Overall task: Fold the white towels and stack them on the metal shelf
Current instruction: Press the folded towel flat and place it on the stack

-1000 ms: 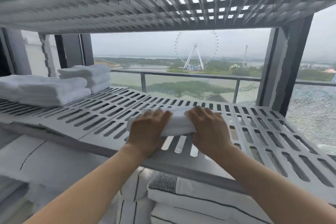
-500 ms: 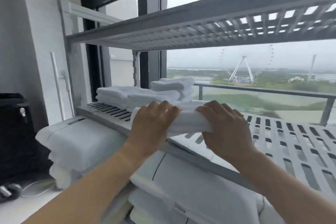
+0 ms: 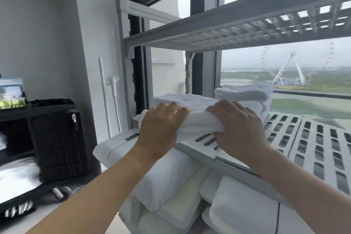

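One head-worn view looks forward and slightly down, close over the metal shelf (image 3: 313, 150). It faces the window (image 3: 284, 59) beyond, with a wall on the left.

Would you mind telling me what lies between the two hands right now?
In the head view, a folded towel fills the gap: the left hand and right hand each grip one end of it.
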Action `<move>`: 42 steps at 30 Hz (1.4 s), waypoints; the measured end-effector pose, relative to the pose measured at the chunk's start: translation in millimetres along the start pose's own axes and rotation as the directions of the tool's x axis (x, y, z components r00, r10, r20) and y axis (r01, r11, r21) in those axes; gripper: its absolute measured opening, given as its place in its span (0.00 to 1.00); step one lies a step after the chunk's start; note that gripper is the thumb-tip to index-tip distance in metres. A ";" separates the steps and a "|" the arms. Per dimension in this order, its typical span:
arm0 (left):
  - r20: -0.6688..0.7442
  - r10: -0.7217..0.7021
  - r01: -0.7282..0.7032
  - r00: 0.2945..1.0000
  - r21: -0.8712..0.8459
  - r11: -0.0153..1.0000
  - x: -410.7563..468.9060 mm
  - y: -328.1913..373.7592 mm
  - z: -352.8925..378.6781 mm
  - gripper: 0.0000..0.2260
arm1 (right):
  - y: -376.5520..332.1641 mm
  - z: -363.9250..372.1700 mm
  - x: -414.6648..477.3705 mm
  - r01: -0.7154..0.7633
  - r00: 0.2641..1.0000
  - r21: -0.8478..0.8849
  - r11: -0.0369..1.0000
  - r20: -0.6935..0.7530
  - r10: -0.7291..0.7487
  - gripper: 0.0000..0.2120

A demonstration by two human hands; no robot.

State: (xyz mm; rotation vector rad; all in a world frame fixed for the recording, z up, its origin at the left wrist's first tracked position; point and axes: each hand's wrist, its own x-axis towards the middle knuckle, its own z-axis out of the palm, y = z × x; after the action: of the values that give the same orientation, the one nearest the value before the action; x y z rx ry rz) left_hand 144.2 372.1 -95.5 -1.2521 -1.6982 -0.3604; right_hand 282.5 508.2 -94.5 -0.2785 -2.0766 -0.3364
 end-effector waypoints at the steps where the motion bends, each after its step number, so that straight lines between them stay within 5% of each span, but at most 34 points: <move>1: -0.002 0.002 -0.002 1.000 -0.002 1.000 3.9 -11.4 8.5 0.23 | -1.1 11.8 9.3 -0.003 1.000 0.003 1.000 -0.002 0.003 0.23; 20: -0.131 0.126 -0.131 0.983 -0.032 0.991 117.0 -198.9 176.2 0.22 | 11.0 205.5 176.4 -0.065 0.992 -0.083 0.994 -0.112 0.055 0.19; 34: -0.287 0.296 -0.351 0.911 -0.163 0.922 208.7 -258.2 300.7 0.22 | 36.3 288.3 235.2 -0.263 0.954 -0.272 0.926 -0.219 0.207 0.16; 42: -0.265 0.270 -0.338 0.926 -0.255 0.906 246.9 -252.0 368.8 0.23 | 86.0 329.6 254.1 -0.306 0.952 -0.341 0.889 -0.096 0.291 0.18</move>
State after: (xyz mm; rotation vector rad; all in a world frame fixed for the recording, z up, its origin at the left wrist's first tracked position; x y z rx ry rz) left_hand -265.1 662.7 -3.6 -1.6075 -1.2593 -0.5582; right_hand -79.7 718.9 -23.9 -0.7931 -1.8859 -0.5213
